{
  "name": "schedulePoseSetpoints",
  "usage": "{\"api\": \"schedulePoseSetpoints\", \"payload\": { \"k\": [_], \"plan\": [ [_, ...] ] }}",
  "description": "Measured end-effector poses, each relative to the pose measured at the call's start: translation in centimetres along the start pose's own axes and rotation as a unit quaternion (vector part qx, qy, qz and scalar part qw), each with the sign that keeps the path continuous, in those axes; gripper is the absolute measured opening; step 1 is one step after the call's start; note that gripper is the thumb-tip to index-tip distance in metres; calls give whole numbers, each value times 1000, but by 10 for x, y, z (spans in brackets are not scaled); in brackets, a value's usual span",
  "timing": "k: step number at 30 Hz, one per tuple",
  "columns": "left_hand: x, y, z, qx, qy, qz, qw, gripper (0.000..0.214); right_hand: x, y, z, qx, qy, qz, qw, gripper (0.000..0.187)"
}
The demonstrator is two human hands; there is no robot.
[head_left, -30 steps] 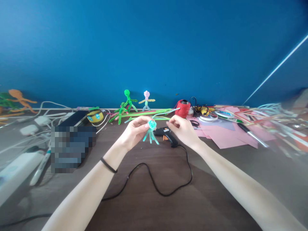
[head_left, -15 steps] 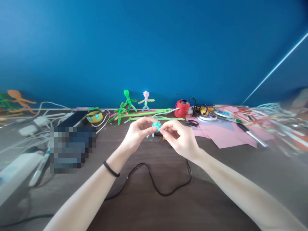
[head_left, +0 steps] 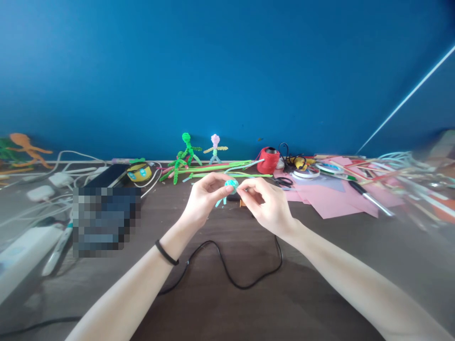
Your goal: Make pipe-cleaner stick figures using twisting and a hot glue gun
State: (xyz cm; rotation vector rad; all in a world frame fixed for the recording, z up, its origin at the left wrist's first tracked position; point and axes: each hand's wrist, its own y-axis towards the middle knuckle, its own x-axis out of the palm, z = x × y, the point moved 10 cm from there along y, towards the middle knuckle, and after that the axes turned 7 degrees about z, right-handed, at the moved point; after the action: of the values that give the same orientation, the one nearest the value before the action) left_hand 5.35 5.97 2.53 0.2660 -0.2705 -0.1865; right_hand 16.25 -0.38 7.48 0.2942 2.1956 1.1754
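Pinched between my fingertips is a small turquoise pipe-cleaner piece (head_left: 232, 184), wound into a ball, with short light-blue ends hanging below it. My left hand (head_left: 205, 196) holds the ball from the left between thumb and fingers. From the right, my right hand (head_left: 267, 202) pinches at the ball's edge; its fingertips cover what exactly they grip. Behind the hands lie green and yellow pipe cleaners (head_left: 223, 166). A green pipe-cleaner figure (head_left: 187, 147) and a pink-headed one (head_left: 215, 148) lean by the blue wall.
A red thread spool (head_left: 268, 161) stands behind my right hand, with black-handled scissors (head_left: 284, 182) near it. Pink paper (head_left: 330, 201) lies to the right under a pen (head_left: 373, 199). Left are a yellow roll (head_left: 139, 173) and chargers (head_left: 41, 193). A black cable (head_left: 245, 287) crosses the front.
The turquoise ball has turned slightly in my fingers, and its hanging ends show a little more below. Both hands stay in nearly the same place.
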Motion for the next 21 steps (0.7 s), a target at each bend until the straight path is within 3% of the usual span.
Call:
{"api": "schedulePoseSetpoints", "payload": {
  "k": [21],
  "plan": [
    [8, -4, 0, -41, -83, -4, 996, 12, -6, 1, 21, 84, 78, 47, 992, 16]
  ]
}}
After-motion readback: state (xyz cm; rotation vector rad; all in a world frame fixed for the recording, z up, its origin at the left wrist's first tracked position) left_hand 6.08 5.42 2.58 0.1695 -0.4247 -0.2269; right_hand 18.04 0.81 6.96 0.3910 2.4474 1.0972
